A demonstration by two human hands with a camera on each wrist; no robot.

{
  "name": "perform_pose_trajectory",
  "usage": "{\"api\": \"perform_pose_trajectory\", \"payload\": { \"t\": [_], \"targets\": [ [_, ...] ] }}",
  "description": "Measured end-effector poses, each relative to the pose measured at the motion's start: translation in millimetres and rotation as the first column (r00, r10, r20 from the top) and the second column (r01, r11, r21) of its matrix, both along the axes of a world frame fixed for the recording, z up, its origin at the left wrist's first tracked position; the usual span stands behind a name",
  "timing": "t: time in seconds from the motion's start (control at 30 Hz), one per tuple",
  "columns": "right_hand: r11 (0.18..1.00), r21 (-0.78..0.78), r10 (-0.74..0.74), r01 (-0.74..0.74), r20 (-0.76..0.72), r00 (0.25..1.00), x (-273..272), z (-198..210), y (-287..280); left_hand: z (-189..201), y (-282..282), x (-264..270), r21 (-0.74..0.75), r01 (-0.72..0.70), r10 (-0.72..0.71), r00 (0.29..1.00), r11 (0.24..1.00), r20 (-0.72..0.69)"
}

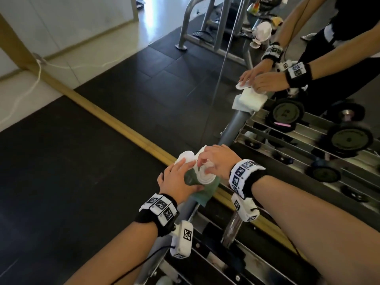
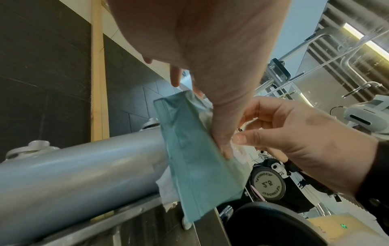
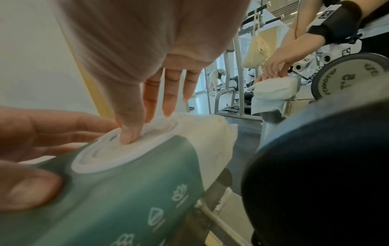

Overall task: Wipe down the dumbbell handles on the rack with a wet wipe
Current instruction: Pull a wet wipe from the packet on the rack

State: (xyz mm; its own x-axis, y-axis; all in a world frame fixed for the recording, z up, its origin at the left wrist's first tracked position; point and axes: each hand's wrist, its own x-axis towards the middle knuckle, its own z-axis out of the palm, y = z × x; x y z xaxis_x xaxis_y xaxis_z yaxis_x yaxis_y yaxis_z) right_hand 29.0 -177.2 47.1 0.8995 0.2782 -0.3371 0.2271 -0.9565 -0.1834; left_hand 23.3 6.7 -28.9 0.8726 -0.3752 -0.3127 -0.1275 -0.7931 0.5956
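A green wet wipe pack [image 1: 198, 189] [image 2: 195, 166] [image 3: 126, 199] lies on the rack's grey top tube [image 1: 185, 210] [image 2: 73, 166]. Its white lid [image 1: 186, 156] is flipped open. My left hand [image 1: 178, 178] [image 3: 31, 133] grips the pack, thumb [image 2: 223, 141] on the near face and fingers along the far side. My right hand [image 1: 213, 161] [image 2: 294, 133] hovers over the round white opening [image 3: 118, 153]. Its thumb [image 3: 128, 136] dips in and pinches the white wipe with the forefinger. A chrome dumbbell handle [image 1: 232, 227] shows under my right wrist.
A wall mirror [image 1: 205, 89] stands right behind the rack and repeats my hands, the pack and several dumbbells [image 1: 287, 112]. A wooden frame strip [image 1: 115, 122] runs along its foot. A black dumbbell head [image 3: 315, 166] [image 2: 269, 224] sits just right of the pack. Black rubber floor [image 1: 61, 171] lies to the left.
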Motion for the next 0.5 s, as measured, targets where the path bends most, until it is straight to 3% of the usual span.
{"api": "perform_pose_trajectory", "payload": {
  "t": [0.27,0.37,0.5],
  "targets": [
    [0.995,0.069,0.07,-0.07,-0.006,0.998,8.8,-6.5,-8.7,-10.0,5.6,0.1,-0.173,-0.016,0.001,0.996,0.985,-0.089],
    [0.993,0.084,0.088,-0.087,-0.001,0.996,8.7,-7.4,-9.2,-15.6,7.0,0.5,-0.34,-0.06,0.001,0.985,0.939,-0.17],
    [0.993,0.077,0.091,-0.09,-0.015,0.996,8.2,-7.4,-9.9,-22.1,11.6,0.3,-0.454,-0.078,-0.022,0.977,0.888,-0.21]
  ]
}}
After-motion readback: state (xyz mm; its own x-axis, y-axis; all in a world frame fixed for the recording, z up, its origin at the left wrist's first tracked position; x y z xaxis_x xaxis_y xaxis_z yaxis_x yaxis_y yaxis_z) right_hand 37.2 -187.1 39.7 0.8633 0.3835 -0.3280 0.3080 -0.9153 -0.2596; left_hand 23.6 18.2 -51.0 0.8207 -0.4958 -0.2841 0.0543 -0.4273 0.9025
